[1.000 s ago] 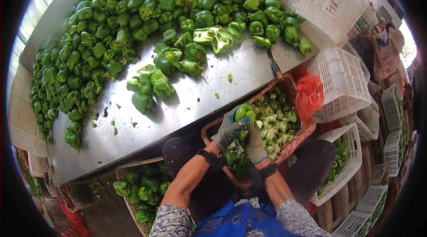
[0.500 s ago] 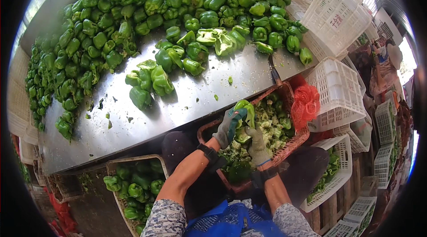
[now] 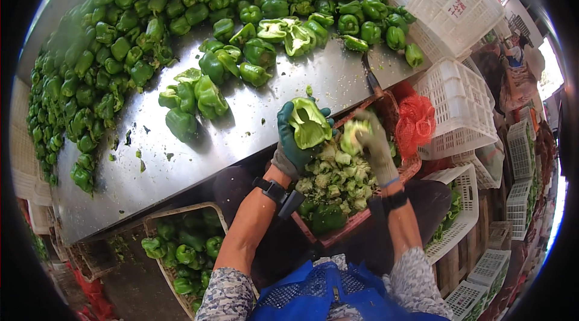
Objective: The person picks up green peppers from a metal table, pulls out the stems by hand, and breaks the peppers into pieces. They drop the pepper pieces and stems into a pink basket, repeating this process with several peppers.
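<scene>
Between the brushed-metal surface [image 3: 199,179] and our lap, we had both hands occupied; our left hand [image 3: 289,147], in a grey-and-green glove, cupped a hollow, pale-lined green bell pepper [image 3: 310,125] near the surface's edge; our right hand [image 3: 378,151], in a grey knit glove, gripped a pale, ragged core [image 3: 353,137], apart from the pepper, over the pinkish-red plastic crate [image 3: 411,171]; this pepper's coring looked done. Pale green cores [image 3: 338,179] already heaped that crate, so we judged many were finished; several cut-open green peppers [image 3: 297,40] lay on the surface, and a great pile of mostly whole-looking green peppers [image 3: 120,50] remained. Our right fingertips were blurred; the pile ran out of view at the top; we could not tell whether the glossy green peppers in the tan plastic crate [image 3: 226,218] were cored.
</scene>
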Demonstrator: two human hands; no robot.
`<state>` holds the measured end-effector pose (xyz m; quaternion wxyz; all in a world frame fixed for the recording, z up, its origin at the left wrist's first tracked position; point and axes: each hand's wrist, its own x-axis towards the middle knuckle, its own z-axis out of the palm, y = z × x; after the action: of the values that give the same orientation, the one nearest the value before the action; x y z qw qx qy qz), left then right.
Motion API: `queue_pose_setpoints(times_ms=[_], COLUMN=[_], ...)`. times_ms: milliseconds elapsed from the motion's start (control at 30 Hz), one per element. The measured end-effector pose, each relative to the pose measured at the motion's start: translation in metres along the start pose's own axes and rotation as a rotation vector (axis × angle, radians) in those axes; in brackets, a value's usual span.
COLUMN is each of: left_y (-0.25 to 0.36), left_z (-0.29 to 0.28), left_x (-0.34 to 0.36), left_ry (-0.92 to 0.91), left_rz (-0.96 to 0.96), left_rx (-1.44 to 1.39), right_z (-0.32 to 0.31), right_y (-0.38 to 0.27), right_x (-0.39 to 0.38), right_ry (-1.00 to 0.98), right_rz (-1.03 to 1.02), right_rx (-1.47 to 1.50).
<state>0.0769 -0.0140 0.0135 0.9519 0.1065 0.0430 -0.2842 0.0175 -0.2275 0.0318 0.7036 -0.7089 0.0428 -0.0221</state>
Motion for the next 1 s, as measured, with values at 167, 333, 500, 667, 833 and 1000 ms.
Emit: queue_pose_setpoints(times_ms=[167,333,500,667,833,1000], left_y=[-0.004,-0.012,-0.012,-0.014,-0.018,-0.014], left_z=[0.001,-0.024,-0.044,-0.032,-0.058,-0.009], left_x=[-0.004,-0.003,-0.007,-0.018,-0.022,-0.028], left_ry=[0.007,0.162,-0.01,-0.169,-0.185,0.054], left_rz=[0.004,0.205,0.894,1.274,0.844,0.067], left_rx=[0.023,0.277,1.258,1.79,1.395,0.199], right_z=[0.043,0.055,0.071,0.071,0.072,0.06], right_y=[-0.027,-0.015,-0.055,-0.034,-0.032,-0.031], right_x=[0.089,0.094,0.026,0.026,0.027,0.026], right_ry=[0.065,0.141,-0.07,-0.01,-0.074,0.033], right_rz=[0.001,-0.393,-0.67,-0.9,-0.75,-0.121], right_rx=[-0.726,-0.661,-0.935,-1.359,-1.335,-0.297])
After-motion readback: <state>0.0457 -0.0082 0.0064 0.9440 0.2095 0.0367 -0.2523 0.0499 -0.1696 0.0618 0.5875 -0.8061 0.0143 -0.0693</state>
